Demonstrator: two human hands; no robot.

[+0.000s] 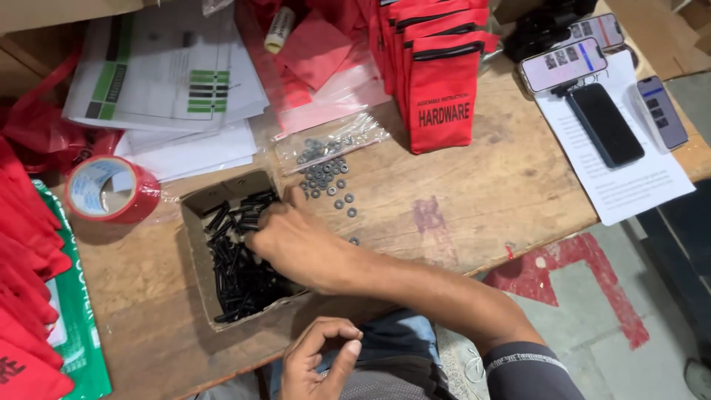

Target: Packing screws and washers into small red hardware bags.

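We see our right hand [292, 241] reaching across into a small open cardboard box [194, 244] full of black screws [241, 274], which sits on the wooden table [459, 200] at about 9 o'clock from the middle of the view. The fingers [259, 238] are curled down among the screws at the box's 2 o'clock corner; whether they have pinched any we cannot tell, since the back of the hand hides the fingertips.

Our left hand [318, 363] hovers at 6 o'clock, below the table's near edge, loosely cupped with thumb and forefinger bent toward each other; nothing we can make out lies in it.

Just beyond the box, toward 12 o'clock, small dark washers [326, 178] lie scattered on the wood, spilling from a clear plastic bag [333, 141]. At 9 o'clock of the box a roll of red tape [111, 189] lies flat on the table. Printed paper sheets [170, 81] are piled at 11 o'clock, and red fabric pouches [443, 81] stand in a row at 1 o'clock. At 2 o'clock 4 phones [603, 122] rest on and around a white sheet [637, 185]. More red fabric [22, 296] is heaped at the far 8 o'clock edge.
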